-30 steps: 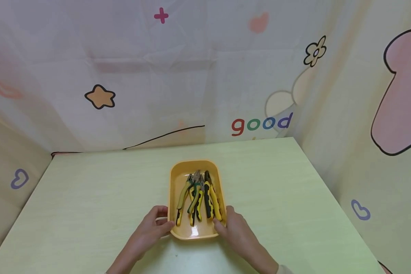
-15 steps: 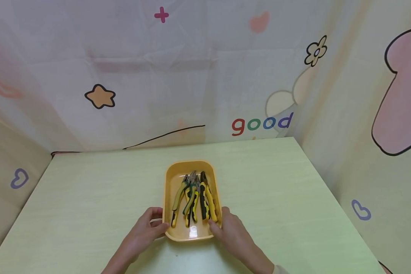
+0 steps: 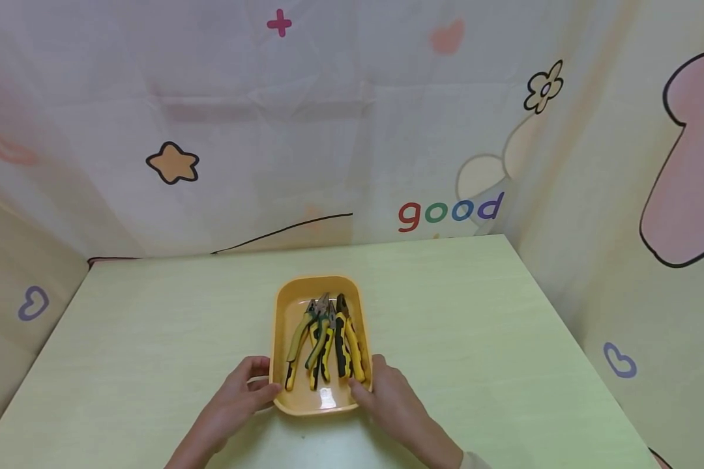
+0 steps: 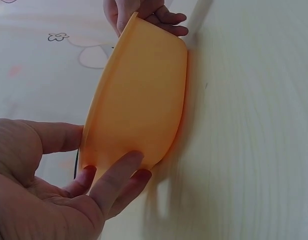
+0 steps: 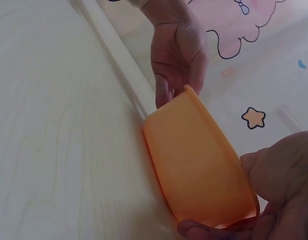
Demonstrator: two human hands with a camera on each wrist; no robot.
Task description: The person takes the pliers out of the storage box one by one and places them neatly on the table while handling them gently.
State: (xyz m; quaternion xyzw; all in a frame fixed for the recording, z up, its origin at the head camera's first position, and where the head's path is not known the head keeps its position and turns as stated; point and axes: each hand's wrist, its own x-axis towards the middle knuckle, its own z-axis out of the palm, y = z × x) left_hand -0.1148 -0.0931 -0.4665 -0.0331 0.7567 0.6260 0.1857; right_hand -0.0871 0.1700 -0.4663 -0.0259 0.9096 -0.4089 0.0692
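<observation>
Pliers (image 3: 319, 345) heaped in the yellow tray (image 3: 299, 397) could slide towards twelve o'clock if its far end dips: in the head view, the left hand (image 3: 233, 395) and right hand (image 3: 394, 400) grip only its eight and four o'clock sides, with the tray between them. In the left wrist view, the thumb meets the rim at eight o'clock, fingers the outer wall around six; that light pinch might slip. In the right wrist view, fingers hold at six, thumb at three; table contact cannot be told
</observation>
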